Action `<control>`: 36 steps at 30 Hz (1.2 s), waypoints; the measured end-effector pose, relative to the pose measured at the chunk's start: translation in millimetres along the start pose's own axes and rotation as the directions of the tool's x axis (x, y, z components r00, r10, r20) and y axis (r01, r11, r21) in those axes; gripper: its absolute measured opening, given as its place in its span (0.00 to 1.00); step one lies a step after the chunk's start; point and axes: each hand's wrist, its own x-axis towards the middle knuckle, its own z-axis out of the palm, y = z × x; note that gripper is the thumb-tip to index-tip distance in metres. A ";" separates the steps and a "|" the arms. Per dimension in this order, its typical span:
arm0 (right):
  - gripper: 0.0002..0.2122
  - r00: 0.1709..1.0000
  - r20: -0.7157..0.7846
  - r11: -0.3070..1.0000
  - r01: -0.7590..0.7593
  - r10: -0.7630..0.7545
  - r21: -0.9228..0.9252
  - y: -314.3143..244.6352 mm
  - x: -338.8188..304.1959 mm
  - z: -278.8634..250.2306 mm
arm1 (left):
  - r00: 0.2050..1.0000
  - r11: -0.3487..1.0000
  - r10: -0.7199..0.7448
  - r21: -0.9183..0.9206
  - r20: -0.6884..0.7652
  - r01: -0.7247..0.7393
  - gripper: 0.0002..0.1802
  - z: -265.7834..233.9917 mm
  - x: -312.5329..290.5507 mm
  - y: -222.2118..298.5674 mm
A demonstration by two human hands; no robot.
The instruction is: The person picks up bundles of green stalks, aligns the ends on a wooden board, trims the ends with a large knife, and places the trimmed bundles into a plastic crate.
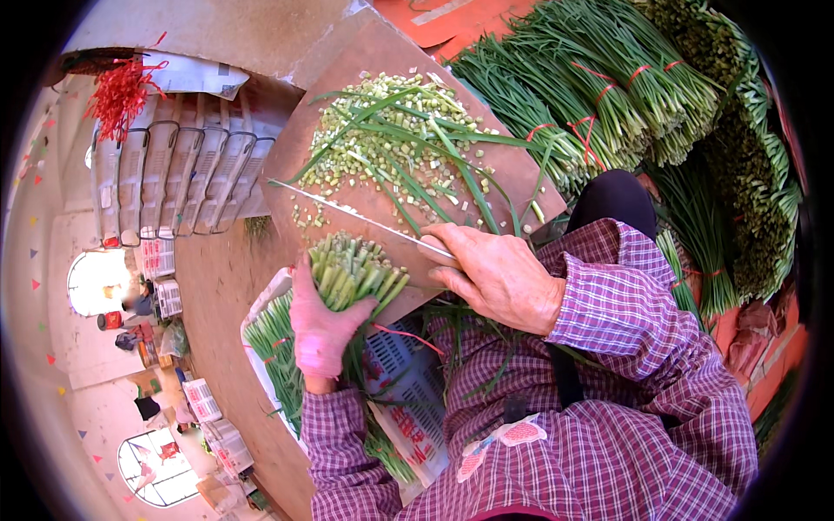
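My left hand (326, 326), in a pink glove, grips a bunch of chives (352, 269) with its pale cut ends toward the board. My bare right hand (508, 276) is closed round the handle of a knife (358, 214). The long thin blade points to the upper left, above a brown board (291, 161). A heap of short cut stalk ends (382, 126) covers much of the board, with several loose green leaves (456, 161) across it. Below the left hand, a white plastic crate (259, 360) holds more chives.
Chive bundles with red ties (599, 87) lie piled at the upper right, beside a dark green stack (751, 174). Stacked white crates (174, 169) stand at the upper left, with red ties (122, 95) hanging over them. More crates (226, 443) line the far wall.
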 end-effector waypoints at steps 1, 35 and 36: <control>0.18 0.999 0.021 0.999 -0.039 0.039 -0.003 0.2 -2.7 0.1 | 0.999 0.985 -0.031 -0.167 0.025 0.034 0.57 -1.4 2.6 -3.3; 0.14 0.864 -0.244 0.832 0.290 -0.439 -0.473 -27.5 51.2 98.7 | 0.997 0.777 0.011 -0.627 -0.081 -0.060 0.34 -5.8 14.4 -34.9; 0.14 0.864 -0.244 0.831 0.290 -0.441 -0.475 -26.5 50.4 98.9 | 0.997 0.783 0.002 -0.619 -0.082 -0.053 0.33 -4.4 15.6 -36.1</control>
